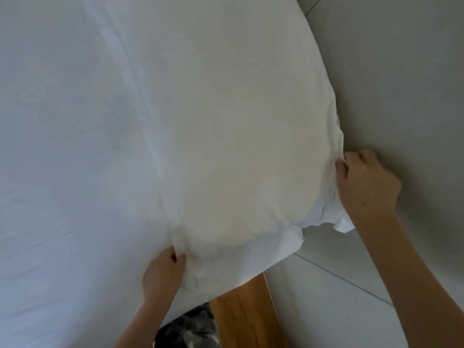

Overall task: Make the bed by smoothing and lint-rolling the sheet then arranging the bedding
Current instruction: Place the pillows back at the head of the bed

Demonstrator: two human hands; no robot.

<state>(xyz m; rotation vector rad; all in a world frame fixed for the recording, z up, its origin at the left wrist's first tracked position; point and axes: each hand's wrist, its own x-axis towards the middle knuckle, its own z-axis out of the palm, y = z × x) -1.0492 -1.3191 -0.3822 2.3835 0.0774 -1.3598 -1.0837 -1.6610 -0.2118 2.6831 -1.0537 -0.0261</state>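
Observation:
A large white pillow (226, 136) in a white case lies on the white bed sheet (62, 146), along the bed's right side by the wall. My left hand (163, 275) grips the pillow's near left corner, fingers curled into the fabric. My right hand (364, 182) pinches the bunched pillowcase at the near right corner, close to the wall. The loose end of the case hangs below my right hand, over the bed's edge.
A grey wall (401, 84) runs along the right, touching the pillow. Below it lie pale floor tiles (339, 297) and a strip of wooden bed frame (246, 315). Dark patterned clothing (185, 330) shows at the bottom edge.

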